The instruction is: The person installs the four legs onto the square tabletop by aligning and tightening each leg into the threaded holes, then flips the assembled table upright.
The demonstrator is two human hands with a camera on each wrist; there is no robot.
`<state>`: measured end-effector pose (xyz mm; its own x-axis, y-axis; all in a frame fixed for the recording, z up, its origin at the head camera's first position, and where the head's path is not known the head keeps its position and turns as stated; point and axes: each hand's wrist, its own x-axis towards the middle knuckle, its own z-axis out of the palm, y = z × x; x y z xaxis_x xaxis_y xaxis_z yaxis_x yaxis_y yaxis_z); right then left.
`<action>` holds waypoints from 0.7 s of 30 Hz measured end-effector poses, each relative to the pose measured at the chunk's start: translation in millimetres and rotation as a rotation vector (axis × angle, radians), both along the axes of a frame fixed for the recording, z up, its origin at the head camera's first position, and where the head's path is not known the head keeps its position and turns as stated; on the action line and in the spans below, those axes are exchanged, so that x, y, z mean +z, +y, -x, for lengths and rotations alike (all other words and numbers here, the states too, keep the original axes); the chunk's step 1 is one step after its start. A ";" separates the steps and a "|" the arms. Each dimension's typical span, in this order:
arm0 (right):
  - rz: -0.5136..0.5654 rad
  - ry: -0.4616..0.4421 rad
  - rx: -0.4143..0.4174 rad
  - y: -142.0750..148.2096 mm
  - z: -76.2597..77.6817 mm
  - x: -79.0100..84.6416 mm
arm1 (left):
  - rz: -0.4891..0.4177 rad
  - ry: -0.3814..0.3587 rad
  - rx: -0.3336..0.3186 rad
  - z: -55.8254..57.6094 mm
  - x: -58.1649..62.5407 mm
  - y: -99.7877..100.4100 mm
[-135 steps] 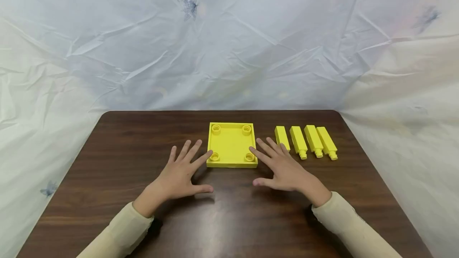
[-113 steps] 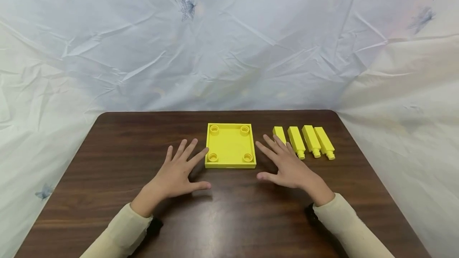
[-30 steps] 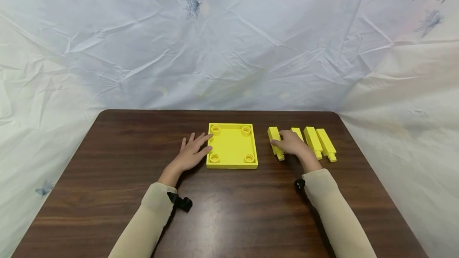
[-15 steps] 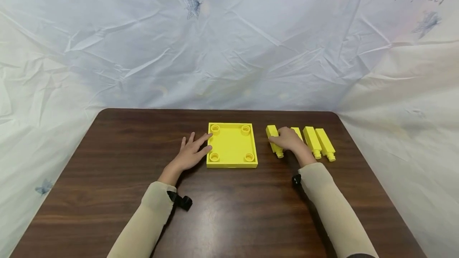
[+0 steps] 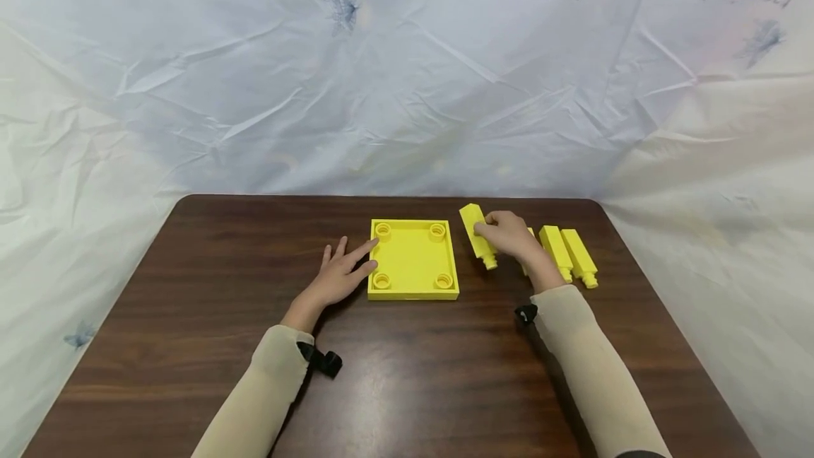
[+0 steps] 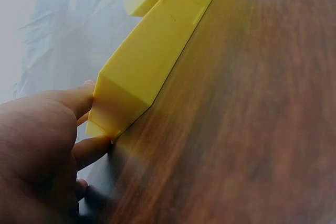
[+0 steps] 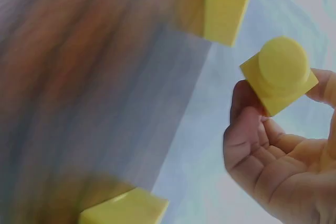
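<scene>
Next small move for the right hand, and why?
I'd probably shift the right hand left toward the tray's far-right socket: it pinches a yellow post with a knobbed end, all four sockets stand empty, and the left hand touches the tray's left side.

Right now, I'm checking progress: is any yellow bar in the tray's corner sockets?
No, all four corner sockets of the yellow tray are visibly open.

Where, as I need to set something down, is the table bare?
The table is bare left of the left hand, out to the edge, and nearer the person than the yellow tray, between left sleeve and right sleeve. Crowded: right of the tray, where the right hand holds a yellow peg and three more pegs lie.
</scene>
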<state>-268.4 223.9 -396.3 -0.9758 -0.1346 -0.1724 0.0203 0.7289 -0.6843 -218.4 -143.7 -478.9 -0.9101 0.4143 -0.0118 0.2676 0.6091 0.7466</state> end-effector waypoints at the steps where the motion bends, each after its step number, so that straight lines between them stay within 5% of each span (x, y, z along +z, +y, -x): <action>1: 0.018 0.005 -0.006 -2.8 0.1 2.7 | 0.000 0.000 -0.002 0.6 0.1 0.3; 21: 0.278 0.028 -0.055 -43.7 17.0 24.0 | 0.003 0.017 -0.012 3.7 -2.6 0.6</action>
<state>-285.5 180.2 -372.3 -0.9868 -0.1200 -0.1088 0.0324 0.5117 -0.8585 -222.0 -143.2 -481.5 -0.9052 0.4250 0.0022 0.2871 0.6077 0.7404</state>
